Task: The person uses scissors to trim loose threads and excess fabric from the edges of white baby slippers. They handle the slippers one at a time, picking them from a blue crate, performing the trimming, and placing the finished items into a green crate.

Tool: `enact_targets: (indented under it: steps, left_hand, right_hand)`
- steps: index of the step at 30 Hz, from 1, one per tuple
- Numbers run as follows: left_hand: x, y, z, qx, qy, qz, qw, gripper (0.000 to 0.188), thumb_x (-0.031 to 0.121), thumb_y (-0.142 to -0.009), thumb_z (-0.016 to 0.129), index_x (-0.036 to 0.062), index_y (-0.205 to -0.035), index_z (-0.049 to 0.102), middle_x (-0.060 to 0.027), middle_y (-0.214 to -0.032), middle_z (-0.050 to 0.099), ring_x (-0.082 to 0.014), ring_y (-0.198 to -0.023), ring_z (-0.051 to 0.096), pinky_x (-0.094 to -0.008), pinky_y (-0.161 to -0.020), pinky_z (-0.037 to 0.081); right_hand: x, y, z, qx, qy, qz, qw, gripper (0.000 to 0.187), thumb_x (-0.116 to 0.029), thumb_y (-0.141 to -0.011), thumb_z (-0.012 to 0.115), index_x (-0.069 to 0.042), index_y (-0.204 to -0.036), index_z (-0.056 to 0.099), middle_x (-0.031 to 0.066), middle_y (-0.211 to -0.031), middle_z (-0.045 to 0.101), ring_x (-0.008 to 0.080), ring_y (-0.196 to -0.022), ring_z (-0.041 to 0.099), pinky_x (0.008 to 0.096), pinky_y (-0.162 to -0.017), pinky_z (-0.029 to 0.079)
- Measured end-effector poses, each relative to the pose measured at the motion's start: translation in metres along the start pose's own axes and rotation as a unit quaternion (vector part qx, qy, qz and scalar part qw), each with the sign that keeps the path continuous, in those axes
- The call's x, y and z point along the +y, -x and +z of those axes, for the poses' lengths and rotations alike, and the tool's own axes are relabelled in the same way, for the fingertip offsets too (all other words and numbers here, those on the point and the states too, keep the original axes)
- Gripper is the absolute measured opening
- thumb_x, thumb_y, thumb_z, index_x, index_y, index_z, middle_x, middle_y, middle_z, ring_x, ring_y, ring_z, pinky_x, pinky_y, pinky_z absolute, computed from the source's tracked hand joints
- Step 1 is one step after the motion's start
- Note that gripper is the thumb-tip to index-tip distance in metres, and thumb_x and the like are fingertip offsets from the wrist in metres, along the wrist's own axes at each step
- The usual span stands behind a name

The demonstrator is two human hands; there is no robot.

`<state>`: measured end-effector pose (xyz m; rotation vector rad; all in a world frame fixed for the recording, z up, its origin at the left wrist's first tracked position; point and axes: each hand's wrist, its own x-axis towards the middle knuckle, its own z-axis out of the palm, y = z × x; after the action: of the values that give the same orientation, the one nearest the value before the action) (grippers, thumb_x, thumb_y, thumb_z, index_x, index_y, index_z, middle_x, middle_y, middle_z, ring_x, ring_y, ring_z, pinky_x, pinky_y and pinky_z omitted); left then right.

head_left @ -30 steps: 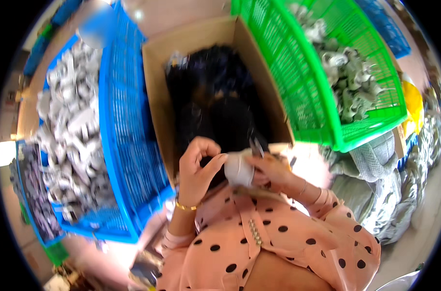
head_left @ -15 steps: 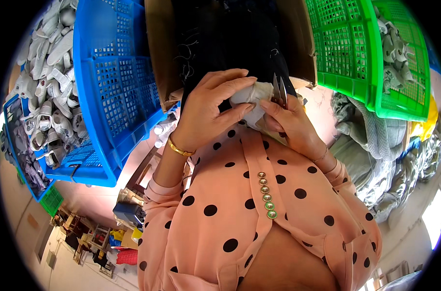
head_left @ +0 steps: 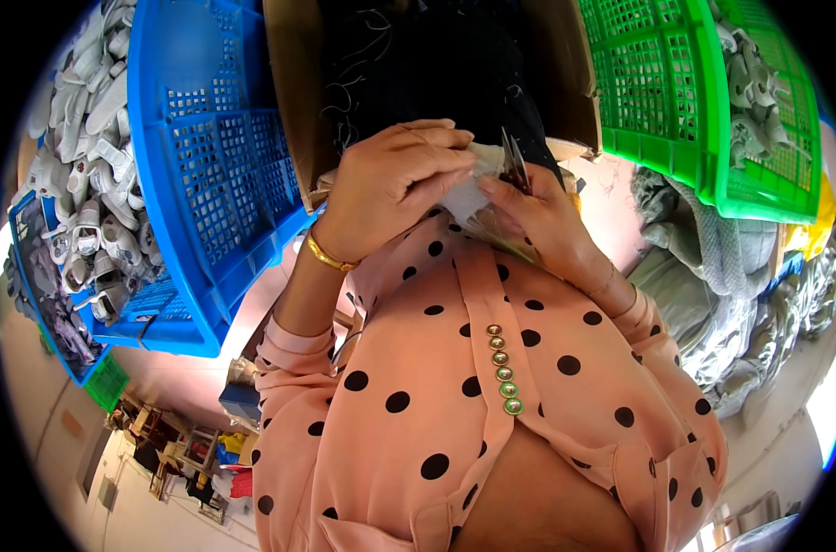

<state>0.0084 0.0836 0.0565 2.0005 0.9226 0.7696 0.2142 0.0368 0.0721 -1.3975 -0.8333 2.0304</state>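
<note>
In front of my chest, over my dark-clothed lap, both hands meet at a pale grey-white fabric piece. My left hand is curled over its left and upper side, fingers bent and closed on it. My right hand is wrapped around a pair of small scissors, whose metal blades point up past the fingers; their handles are hidden in the palm. The right thumb also presses on the fabric piece's right edge. Exactly what kind of piece it is, I cannot tell, because the fingers cover much of it.
A blue crate stands at the left, with many pale shoes beyond its wall. At the right is a green crate with similar pieces. Cardboard box walls flank my lap. Grey cloth and plastic bundles lie at the right.
My left hand has turned and closed further over the fabric piece, its fingers closer to the right hand. The scissor blades have shifted slightly left and up.
</note>
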Motion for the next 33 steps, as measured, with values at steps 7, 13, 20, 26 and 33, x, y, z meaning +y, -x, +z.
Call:
enact_targets:
  steps: [7, 13, 20, 26, 33]
  left_hand:
    - [-0.005, 0.002, 0.007, 0.112, 0.256, -0.184, 0.942, 0.013, 0.014, -0.097, 0.059, 0.0012, -0.096, 0.063, -0.0076, -0.098, 0.071, -0.0114, -0.084, 0.066, -0.022, -0.073, 0.052]
    - [-0.004, 0.0, 0.014, 0.166, 0.066, -0.095, 0.979, 0.01, 0.01, -0.098, 0.056, 0.0025, -0.096, 0.062, -0.0071, -0.09, 0.069, -0.01, -0.073, 0.064, -0.021, -0.065, 0.051]
    - [-0.013, -0.006, 0.032, 0.245, -0.016, 0.004, 0.969, 0.004, 0.0, -0.095, 0.055, 0.0016, -0.094, 0.059, -0.0101, -0.087, 0.066, -0.0166, -0.07, 0.066, -0.025, -0.062, 0.053]
    - [-0.016, -0.011, 0.042, 0.275, -0.02, 0.027, 0.961, 0.003, -0.002, -0.093, 0.055, 0.0, -0.094, 0.057, -0.0114, -0.089, 0.065, -0.019, -0.069, 0.068, -0.0255, -0.061, 0.055]
    - [-0.016, -0.01, 0.046, 0.284, -0.035, 0.013, 0.958, 0.006, 0.0, -0.096, 0.052, -0.0006, -0.097, 0.058, -0.0128, -0.093, 0.066, -0.0186, -0.072, 0.07, -0.0253, -0.062, 0.055]
  right_hand:
    - [-0.005, -0.004, 0.0, -0.01, 0.006, 0.012, 1.0, 0.024, -0.021, -0.097, 0.059, 0.001, -0.105, 0.061, -0.0087, -0.065, 0.043, -0.0004, -0.057, 0.035, 0.0185, -0.049, 0.029]
    - [0.014, -0.016, -0.017, 0.093, 0.297, -0.243, 0.919, 0.041, -0.041, -0.098, 0.054, 0.001, -0.098, 0.058, 0.008, -0.063, 0.058, 0.0201, -0.055, 0.059, 0.0294, -0.05, 0.043]
    - [-0.014, -0.023, -0.026, 0.08, 0.554, -0.303, 0.771, 0.045, -0.048, -0.095, 0.053, -0.003, -0.085, 0.055, 0.0105, -0.057, 0.059, 0.0289, -0.052, 0.06, 0.0365, -0.047, 0.046]
    - [-0.023, -0.031, -0.024, 0.056, 0.648, -0.3, 0.697, 0.045, -0.049, -0.094, 0.052, -0.006, -0.079, 0.055, 0.0075, -0.052, 0.055, 0.0269, -0.048, 0.059, 0.0357, -0.043, 0.043]
    - [-0.03, -0.032, -0.023, 0.04, 0.661, -0.32, 0.678, 0.047, -0.047, -0.095, 0.051, -0.006, -0.074, 0.056, 0.0083, -0.052, 0.056, 0.0274, -0.049, 0.059, 0.0354, -0.044, 0.043]
